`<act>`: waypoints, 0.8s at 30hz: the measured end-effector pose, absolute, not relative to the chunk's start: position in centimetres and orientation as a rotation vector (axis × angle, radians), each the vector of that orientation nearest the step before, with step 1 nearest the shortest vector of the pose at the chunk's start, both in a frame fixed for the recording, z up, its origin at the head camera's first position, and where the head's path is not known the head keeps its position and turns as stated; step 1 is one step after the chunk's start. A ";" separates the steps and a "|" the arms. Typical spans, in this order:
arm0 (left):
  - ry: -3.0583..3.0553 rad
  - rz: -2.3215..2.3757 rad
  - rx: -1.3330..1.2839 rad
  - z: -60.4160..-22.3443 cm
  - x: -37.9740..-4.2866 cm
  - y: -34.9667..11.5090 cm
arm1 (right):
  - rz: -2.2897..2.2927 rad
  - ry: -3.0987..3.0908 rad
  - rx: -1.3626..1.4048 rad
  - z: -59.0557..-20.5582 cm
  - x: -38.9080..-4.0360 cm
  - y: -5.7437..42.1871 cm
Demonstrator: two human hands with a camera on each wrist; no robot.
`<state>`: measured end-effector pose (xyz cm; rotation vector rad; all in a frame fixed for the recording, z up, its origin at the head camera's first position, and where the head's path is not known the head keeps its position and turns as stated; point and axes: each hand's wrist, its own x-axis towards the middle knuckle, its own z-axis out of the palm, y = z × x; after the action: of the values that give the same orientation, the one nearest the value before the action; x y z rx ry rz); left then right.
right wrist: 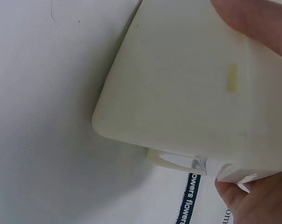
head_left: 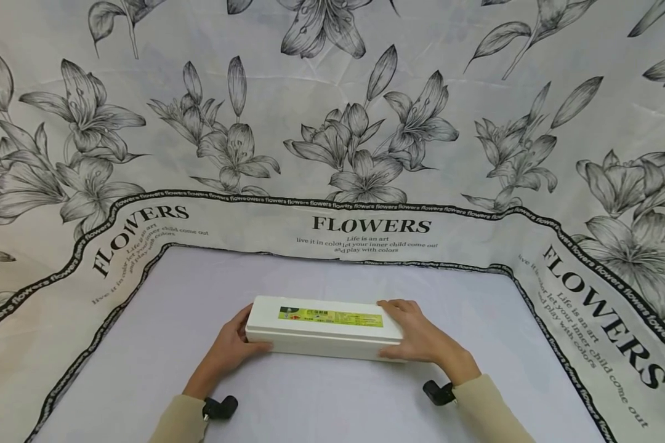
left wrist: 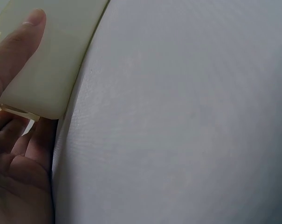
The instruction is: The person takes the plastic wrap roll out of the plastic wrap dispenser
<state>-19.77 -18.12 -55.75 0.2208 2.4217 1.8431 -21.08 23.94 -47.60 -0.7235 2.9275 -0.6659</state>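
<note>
A long white lidded plastic box (head_left: 332,346) lies crosswise in front of me, with a yellow-green printed label (head_left: 330,317) on its lid. My left hand (head_left: 229,346) grips its left end, the thumb on the front side and the fingers round behind. At the other end my right hand (head_left: 421,335) holds the box, thumb on the front and fingers over the lid's far corner. The left wrist view shows the left thumb (left wrist: 19,49) against the box's pale side. In the right wrist view, the box's rounded corner (right wrist: 131,112) sits close over the white cloth.
White cloth (head_left: 332,400) covers the table. Around its back and sides rises a pale curtain (head_left: 332,178) printed with lilies and "FLOWERS" lettering, edged by a black band. A small black camera (head_left: 220,407) is strapped to each wrist.
</note>
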 end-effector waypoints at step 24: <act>2.432 1.828 0.210 -56.2 -19.8 -18.2 | -0.775 2.944 -0.747 -48.1 -21.2 24.1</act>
<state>-19.84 -18.17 -56.23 0.2103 2.4316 1.8277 -21.24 24.14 -48.14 -0.7466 2.9439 -0.7746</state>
